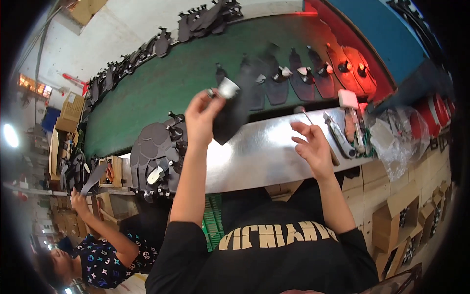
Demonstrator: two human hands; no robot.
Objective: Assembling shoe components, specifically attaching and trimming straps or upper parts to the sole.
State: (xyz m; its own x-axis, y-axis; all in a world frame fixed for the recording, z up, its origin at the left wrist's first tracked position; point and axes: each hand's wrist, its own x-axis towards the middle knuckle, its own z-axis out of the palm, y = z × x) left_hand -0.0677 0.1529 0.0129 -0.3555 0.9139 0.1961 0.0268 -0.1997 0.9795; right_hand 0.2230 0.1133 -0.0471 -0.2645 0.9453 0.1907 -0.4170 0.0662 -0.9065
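Note:
My left hand (203,115) is raised over the metal bench and pinches a dark sandal sole (230,120) near its upper end. A shiny whitish piece (228,88) shows at the fingertips; motion blurs the sole's far edge. My right hand (316,149) hovers over the right part of the bench, its fingers apart and slightly bent, with nothing visible in them. Close to its fingertips lies a thin-handled tool (307,117). Beyond both hands, a row of dark soles (301,83) with small strap pieces lies on the green conveyor belt (156,83).
Overlapping soles (154,149) are piled at the bench's left end. Pliers-like tools (342,134), a pink-white block (348,99) and a clear plastic bag (399,142) lie on the right. Red light falls at the belt's right end. A co-worker (105,250) holds a sole at left. Open cartons (396,215) stand lower right.

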